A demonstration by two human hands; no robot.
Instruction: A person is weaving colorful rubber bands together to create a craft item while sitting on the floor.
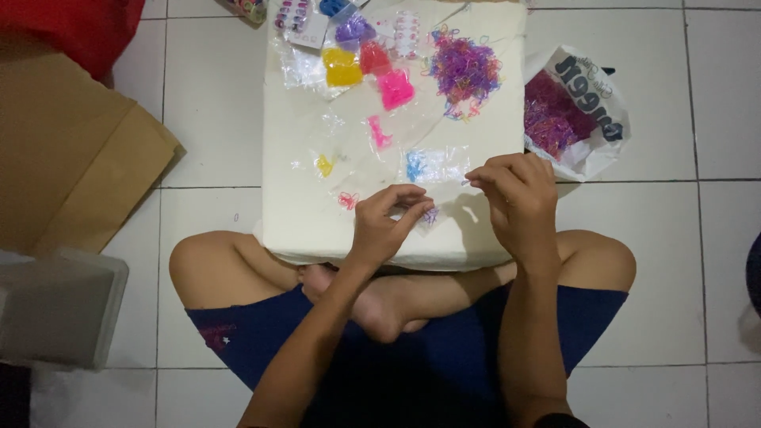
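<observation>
Small clear bag pinched above the white tabletop (301, 222).
The clear bag (440, 190) is held at frame centre between left hand (386, 224) and right hand (514, 194), fingers narrowed.

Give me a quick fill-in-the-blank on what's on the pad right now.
1. The loose pile of rubber bands on the white foam pad is mostly pink and ____.
2. The white plastic bag of bands lies on the ____ beside the pad.
3. The left hand and right hand pinch a small clear ____.

Missing: purple; floor; bag
</observation>
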